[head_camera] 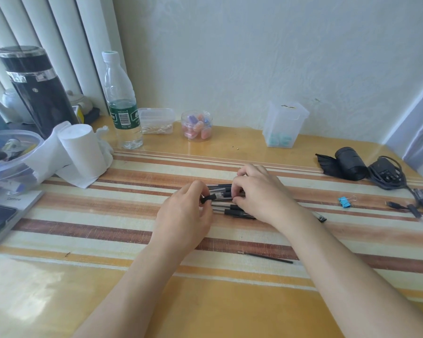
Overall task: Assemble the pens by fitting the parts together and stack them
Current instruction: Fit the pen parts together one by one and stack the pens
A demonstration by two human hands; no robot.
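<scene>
My left hand pinches black cap end of slim clear-barrelled plastic pen. My right hand curls fingertips round its barrel, just above stack of matching black-capped pens on striped cloth mat. Pen likely light, stiff, smooth, prone to roll. Best hold: cap and mid-barrel.

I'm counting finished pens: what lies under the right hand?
Several black-capped pens lie under the right hand; their right ends and the full count are covered.
</scene>
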